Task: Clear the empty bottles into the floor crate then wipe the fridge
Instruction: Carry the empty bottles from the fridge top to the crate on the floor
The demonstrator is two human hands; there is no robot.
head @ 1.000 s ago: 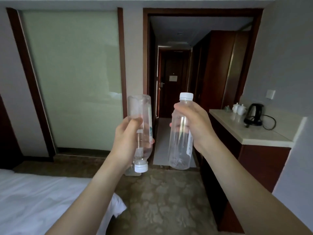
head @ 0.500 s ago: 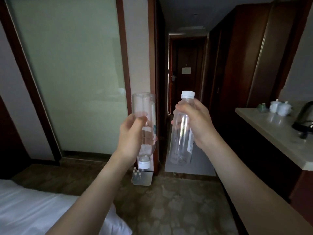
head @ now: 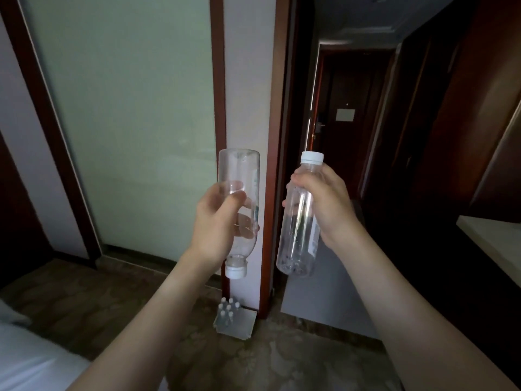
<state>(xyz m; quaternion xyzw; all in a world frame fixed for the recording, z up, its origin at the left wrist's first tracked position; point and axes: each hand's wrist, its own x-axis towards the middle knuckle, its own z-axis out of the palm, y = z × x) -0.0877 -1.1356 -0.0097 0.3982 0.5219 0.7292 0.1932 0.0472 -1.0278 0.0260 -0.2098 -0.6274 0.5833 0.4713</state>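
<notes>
My left hand (head: 218, 224) grips a clear empty bottle (head: 241, 170) upside down, its white cap pointing at the floor. My right hand (head: 324, 204) grips a second clear empty bottle (head: 298, 238) upright, just below its white cap. Both are held out at chest height, a short gap between them. On the floor below, against the foot of the wall pillar, stands a clear floor crate (head: 235, 323) with several capped bottles in its left part. No fridge is in view.
A frosted glass panel (head: 127, 122) in a dark wood frame fills the left. A dark corridor (head: 346, 114) with a door at its end opens on the right. A pale counter edge (head: 490, 249) juts in at right, white bedding (head: 33, 359) at bottom left.
The view has moved forward and left toward the pillar; the crate now shows plainly below the bottles. The kettle and cups have left the frame. Both hands keep their hold on the bottles.
</notes>
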